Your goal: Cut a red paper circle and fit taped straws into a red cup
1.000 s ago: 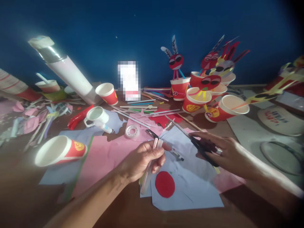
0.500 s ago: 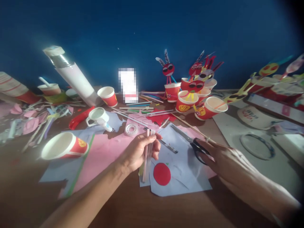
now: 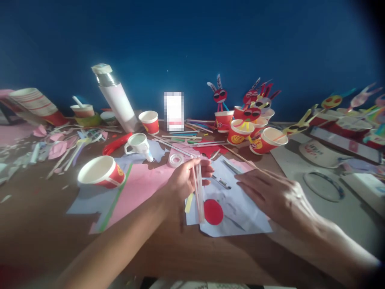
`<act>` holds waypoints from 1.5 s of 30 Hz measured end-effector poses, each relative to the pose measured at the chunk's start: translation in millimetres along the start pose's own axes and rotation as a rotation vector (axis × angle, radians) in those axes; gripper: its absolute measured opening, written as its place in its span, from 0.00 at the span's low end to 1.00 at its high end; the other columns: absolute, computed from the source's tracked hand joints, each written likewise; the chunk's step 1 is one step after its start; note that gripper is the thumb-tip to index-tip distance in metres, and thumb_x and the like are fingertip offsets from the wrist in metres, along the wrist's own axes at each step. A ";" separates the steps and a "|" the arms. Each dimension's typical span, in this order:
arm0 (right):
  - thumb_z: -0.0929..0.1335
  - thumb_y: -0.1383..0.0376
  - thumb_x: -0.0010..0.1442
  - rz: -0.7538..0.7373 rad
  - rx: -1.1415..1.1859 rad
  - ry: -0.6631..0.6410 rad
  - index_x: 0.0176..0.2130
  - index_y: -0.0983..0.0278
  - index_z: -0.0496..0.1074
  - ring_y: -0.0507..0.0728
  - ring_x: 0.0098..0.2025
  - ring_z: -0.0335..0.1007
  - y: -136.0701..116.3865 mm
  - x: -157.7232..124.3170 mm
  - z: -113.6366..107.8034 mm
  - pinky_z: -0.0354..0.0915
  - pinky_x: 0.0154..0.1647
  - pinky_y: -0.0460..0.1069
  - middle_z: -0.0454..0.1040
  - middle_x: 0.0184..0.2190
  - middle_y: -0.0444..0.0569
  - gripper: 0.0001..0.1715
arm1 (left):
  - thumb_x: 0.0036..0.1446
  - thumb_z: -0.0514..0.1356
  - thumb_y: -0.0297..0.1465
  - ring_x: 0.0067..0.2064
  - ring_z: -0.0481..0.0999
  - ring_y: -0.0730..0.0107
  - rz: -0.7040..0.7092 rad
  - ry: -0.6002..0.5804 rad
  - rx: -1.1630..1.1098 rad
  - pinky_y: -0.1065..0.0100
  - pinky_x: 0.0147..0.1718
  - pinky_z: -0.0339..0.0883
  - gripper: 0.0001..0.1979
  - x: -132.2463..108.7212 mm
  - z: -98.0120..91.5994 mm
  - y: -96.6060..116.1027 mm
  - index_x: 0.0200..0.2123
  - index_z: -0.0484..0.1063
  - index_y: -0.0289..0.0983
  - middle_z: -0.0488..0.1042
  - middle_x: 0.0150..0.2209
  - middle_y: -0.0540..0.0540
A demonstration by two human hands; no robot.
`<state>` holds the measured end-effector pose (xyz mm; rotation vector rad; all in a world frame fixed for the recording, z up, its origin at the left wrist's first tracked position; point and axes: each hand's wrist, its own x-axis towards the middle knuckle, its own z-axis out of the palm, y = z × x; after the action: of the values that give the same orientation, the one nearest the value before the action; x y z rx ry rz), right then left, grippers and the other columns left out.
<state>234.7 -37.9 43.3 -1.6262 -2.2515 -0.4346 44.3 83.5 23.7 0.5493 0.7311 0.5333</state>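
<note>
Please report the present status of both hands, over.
Left hand: holding several straws. Right hand: over the scissors, grip hidden. Pen lying between the hands.

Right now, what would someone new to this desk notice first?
Probably the red paper faces with big dark eyes, standing up from cups at the back, right of centre. Nearer, a bright red paper disc lies on pale blue paper, near the pale straws in the left hand. A tall white flask stands out at back left.

The bare right hand (image 3: 267,190) covers the grips of silver metal scissors (image 3: 231,167) (I glimpse only the blades).
</note>
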 end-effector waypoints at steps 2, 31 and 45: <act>0.64 0.70 0.59 -0.154 0.069 0.092 0.47 0.62 0.70 0.56 0.39 0.71 -16.5 16.0 1.9 0.64 0.32 0.48 0.74 0.39 0.50 0.14 | 0.56 0.52 0.32 0.27 0.74 0.69 -0.003 -0.008 -0.019 0.68 0.27 0.67 0.12 -0.4 0.9 -3.1 0.30 0.73 0.31 0.75 0.27 0.43; 0.67 0.61 0.54 0.520 1.297 -0.036 0.27 0.65 0.69 0.51 0.23 0.65 -11.6 82.0 50.3 0.62 0.25 0.46 0.70 0.20 0.43 0.09 | 0.49 0.63 0.35 0.28 0.69 0.73 0.304 -0.081 0.429 0.70 0.29 0.60 0.10 3.7 -7.0 -4.2 0.31 0.74 0.33 0.72 0.27 0.47; 0.68 0.62 0.49 0.702 1.313 -0.057 0.31 0.66 0.72 0.52 0.28 0.67 -14.5 81.3 56.2 0.62 0.31 0.48 0.73 0.25 0.45 0.10 | 0.46 0.64 0.33 0.25 0.69 0.74 0.336 0.144 0.395 0.70 0.26 0.64 0.08 4.0 1.0 -12.0 0.25 0.71 0.33 0.70 0.22 0.49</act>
<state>192.2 51.0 27.2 -1.4033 -1.1996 1.0378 50.6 76.8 14.9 1.0210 0.8945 0.7511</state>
